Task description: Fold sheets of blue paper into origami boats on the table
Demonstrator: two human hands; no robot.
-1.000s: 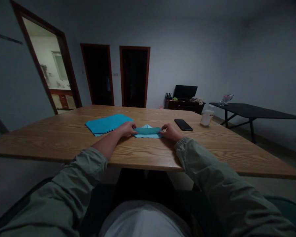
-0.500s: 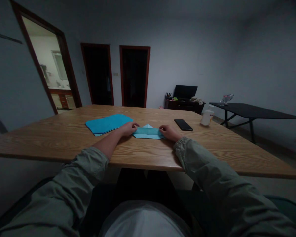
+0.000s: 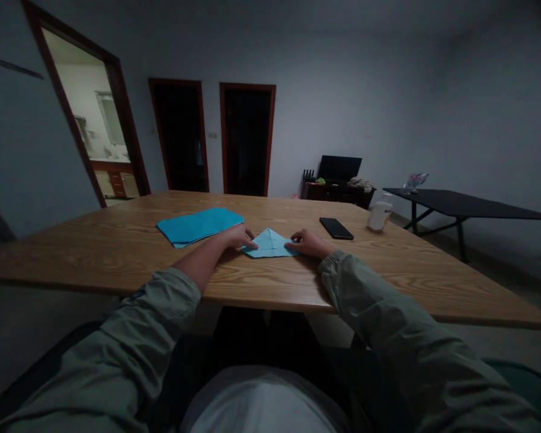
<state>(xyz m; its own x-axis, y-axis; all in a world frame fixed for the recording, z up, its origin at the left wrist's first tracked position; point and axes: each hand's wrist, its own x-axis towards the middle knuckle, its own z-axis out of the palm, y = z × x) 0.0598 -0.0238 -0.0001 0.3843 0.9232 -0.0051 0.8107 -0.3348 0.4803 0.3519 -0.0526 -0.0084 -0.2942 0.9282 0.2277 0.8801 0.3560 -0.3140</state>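
A light blue folded paper (image 3: 269,243), now a flat triangle, lies on the wooden table (image 3: 117,252) in front of me. My left hand (image 3: 238,236) presses its fingertips on the paper's left corner. My right hand (image 3: 307,242) pinches the paper's right corner with curled fingers. A stack of darker blue sheets (image 3: 198,225) lies just left of my left hand.
A black phone (image 3: 336,228) lies right of the paper, and a white bottle (image 3: 379,211) stands beyond it. A dark side table (image 3: 464,204) stands at the right. A cabinet with a monitor (image 3: 338,180) is against the far wall, beside doorways.
The paper showed a folded-up strip across its lower edge with a small tip above; now it lies flat as a plain triangle. Both hands stayed at its corners.
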